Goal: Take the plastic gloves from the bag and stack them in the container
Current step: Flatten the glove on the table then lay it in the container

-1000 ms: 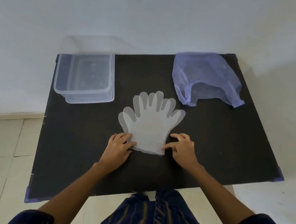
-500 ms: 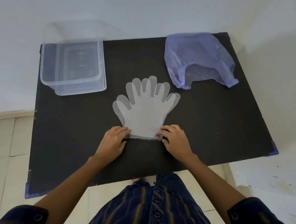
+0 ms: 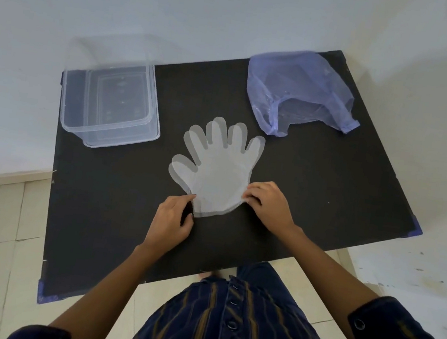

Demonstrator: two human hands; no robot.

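Translucent plastic gloves (image 3: 218,166) lie flat in a small overlapping stack in the middle of the black table (image 3: 313,187), fingers pointing away from me. My left hand (image 3: 171,220) pinches the left corner of the cuff. My right hand (image 3: 267,203) pinches the right edge of the cuff, which lifts slightly. A clear plastic container (image 3: 111,103) stands at the back left, with nothing visible inside. A crumpled purple plastic bag (image 3: 298,91) lies at the back right, its mouth facing me.
The table stands in a corner against white walls. Its front edge is close to my body. Pale tiled floor shows to the left and below the table.
My left hand has slid back from on top of the cuff to its left corner. My right hand has closed on the right cuff edge. The view shifted with my head.
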